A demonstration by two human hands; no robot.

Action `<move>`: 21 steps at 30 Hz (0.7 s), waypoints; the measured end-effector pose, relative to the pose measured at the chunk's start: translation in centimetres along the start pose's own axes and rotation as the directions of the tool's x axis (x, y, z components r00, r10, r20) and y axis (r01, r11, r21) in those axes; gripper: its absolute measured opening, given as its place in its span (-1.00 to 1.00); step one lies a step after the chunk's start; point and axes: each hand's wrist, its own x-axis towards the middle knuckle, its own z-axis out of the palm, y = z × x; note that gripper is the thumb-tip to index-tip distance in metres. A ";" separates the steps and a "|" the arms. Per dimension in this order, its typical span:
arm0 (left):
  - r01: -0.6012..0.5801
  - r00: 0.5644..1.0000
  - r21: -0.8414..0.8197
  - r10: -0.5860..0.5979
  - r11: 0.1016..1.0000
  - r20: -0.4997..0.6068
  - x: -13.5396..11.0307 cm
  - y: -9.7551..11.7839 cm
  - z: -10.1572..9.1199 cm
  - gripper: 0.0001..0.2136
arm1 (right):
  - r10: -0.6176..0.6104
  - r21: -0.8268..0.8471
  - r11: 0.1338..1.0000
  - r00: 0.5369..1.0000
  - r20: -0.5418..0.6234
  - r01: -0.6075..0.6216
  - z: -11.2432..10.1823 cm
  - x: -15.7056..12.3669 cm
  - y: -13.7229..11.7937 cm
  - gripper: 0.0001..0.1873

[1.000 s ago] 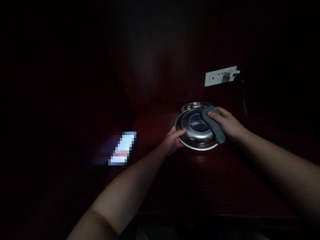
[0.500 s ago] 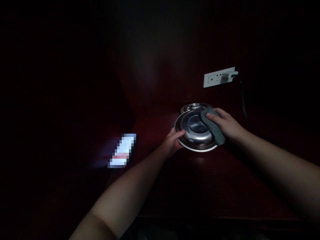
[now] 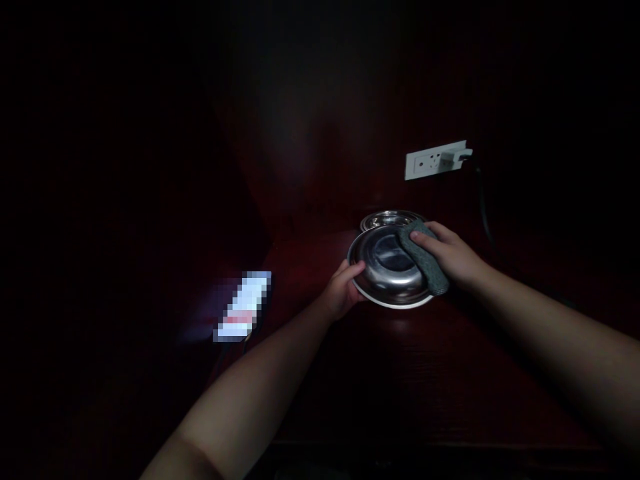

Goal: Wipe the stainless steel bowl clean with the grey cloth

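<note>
A shiny metal bowl (image 3: 393, 275) is held above the dark red table, its underside turned up towards me. My left hand (image 3: 345, 288) grips its left rim, thumb on the outer wall and the other fingers mostly hidden beneath. Folded against the bowl's right side is a grey-green cloth (image 3: 425, 259). My right hand (image 3: 453, 252) is closed on this cloth and presses it to the metal, the thumb lying on top. Just behind, more metal dishes (image 3: 390, 219) rest on the table, partly covered by the held bowl; I cannot tell how many are stacked.
A lit phone screen (image 3: 243, 307), blurred out, glows at the left of the table (image 3: 400, 380). On the back wall sits a white socket panel (image 3: 425, 163) with a plug and a dark cable (image 3: 483, 207) hanging down on the right. Most surroundings are very dark.
The whole view has shifted slightly, so most things sit a little lower. Both hands keep their hold on the bowl and cloth, with hardly any movement between them.
</note>
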 end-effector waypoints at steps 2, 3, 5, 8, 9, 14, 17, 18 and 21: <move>0.006 1.000 0.004 -0.006 1.000 -0.018 0.0 0.1 -0.1 -0.62 | -0.004 -0.012 1.000 1.000 0.009 0.004 0.1 -0.1 -0.1 -0.61; 0.006 1.000 0.002 -0.006 1.000 -0.029 0.0 0.1 -0.2 -0.63 | -0.006 -0.023 1.000 1.000 0.016 0.006 0.1 -0.2 -0.1 -0.61; 0.003 0.999 -0.010 -0.004 1.000 -0.050 0.1 0.2 -0.3 -0.64 | -0.003 -0.041 0.999 1.000 0.030 0.004 0.2 -0.2 -0.3 -0.60; 0.000 0.998 -0.029 -0.002 1.000 -0.061 0.1 0.2 -0.5 -0.65 | 0.002 -0.056 0.998 0.999 0.043 0.000 0.3 -0.3 -0.6 -0.60; -0.002 0.998 -0.030 0.000 1.000 -0.060 0.2 0.2 -0.5 -0.65 | 0.002 -0.060 0.998 0.999 0.044 0.001 0.3 -0.4 -0.7 -0.59; -0.017 0.997 -0.039 0.014 0.999 -0.075 0.3 0.3 -0.6 -0.69 | 0.018 -0.089 0.996 0.998 0.057 -0.013 0.2 -0.6 -1.3 -0.56; -0.028 0.995 -0.061 0.022 0.998 -0.094 0.4 0.3 -0.5 -0.74 | 0.022 -0.088 0.996 0.997 0.080 -0.015 0.2 -0.7 -1.5 -0.55; -0.031 0.995 -0.071 0.024 0.997 -0.095 0.4 0.3 -0.5 -0.75 | 0.021 -0.089 0.996 0.996 0.088 -0.013 0.2 -0.7 -1.6 -0.55; -0.041 0.995 -0.091 0.032 0.995 -0.099 0.5 0.3 -0.4 -0.79 | 0.027 -0.101 0.995 0.994 0.107 -0.016 0.2 -0.7 -1.7 -0.54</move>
